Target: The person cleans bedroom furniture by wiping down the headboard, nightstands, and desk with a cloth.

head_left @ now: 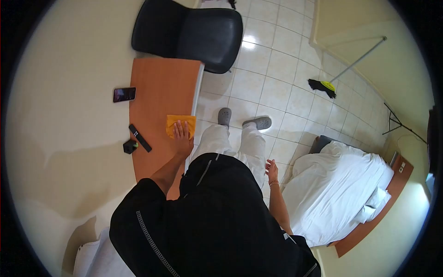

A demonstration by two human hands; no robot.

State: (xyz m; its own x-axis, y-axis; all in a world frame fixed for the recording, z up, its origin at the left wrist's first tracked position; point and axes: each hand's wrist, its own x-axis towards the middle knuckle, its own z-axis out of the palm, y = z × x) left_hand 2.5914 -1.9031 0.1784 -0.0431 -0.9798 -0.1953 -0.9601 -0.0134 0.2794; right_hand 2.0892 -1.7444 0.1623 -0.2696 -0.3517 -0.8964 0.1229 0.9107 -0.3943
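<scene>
My left hand [182, 132] lies flat on a folded orange cloth [171, 121], its fingers stretched out and slightly apart. Under the cloth is the brown wooden desk [161, 87], and the cloth sits by its right edge. At my side hangs my right hand [271, 171], fingers loosely bent and apart, holding nothing. It is beside my white trousers, between my leg and the bed. A black remote control [140, 137] rests at the desk's left edge. Farther up that edge is a phone [124, 94] with its screen facing up.
A black chair [210, 34] stands at the desk's far end. Close to the remote is a small dark object [130, 146]. To the right are a bed [332, 189] with white sheets and a broom [328, 87] leaning on the wall. Pale tiles [272, 64] cover the floor.
</scene>
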